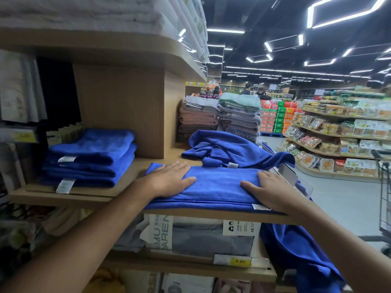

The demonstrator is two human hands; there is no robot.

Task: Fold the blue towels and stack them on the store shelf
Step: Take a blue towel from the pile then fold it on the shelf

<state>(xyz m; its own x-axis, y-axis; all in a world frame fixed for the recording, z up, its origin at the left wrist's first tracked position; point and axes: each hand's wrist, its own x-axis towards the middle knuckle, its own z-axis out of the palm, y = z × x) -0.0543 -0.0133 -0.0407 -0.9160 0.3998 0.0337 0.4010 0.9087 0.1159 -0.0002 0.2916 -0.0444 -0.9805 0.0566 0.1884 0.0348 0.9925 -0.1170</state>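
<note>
On the near edge of the wooden shelf (211, 214), your two hands lie flat on a folded blue towel (218, 187). Your left hand (169, 179) presses its left end, fingers straight and close together. Your right hand (268, 190) presses the right end, fingers straight, thumb spread wide. Neither hand curls round anything. The towel is a plush, layered rectangle with a white label at its near right corner. Both forearms reach forward from the near side, wrists low. Just behind it lies a crumpled blue towel (232, 148), and a hanging blue cloth (296, 250) drapes off the shelf's right end. To the left sits a neat stack of folded blue towels (93, 159) with white labels.
</note>
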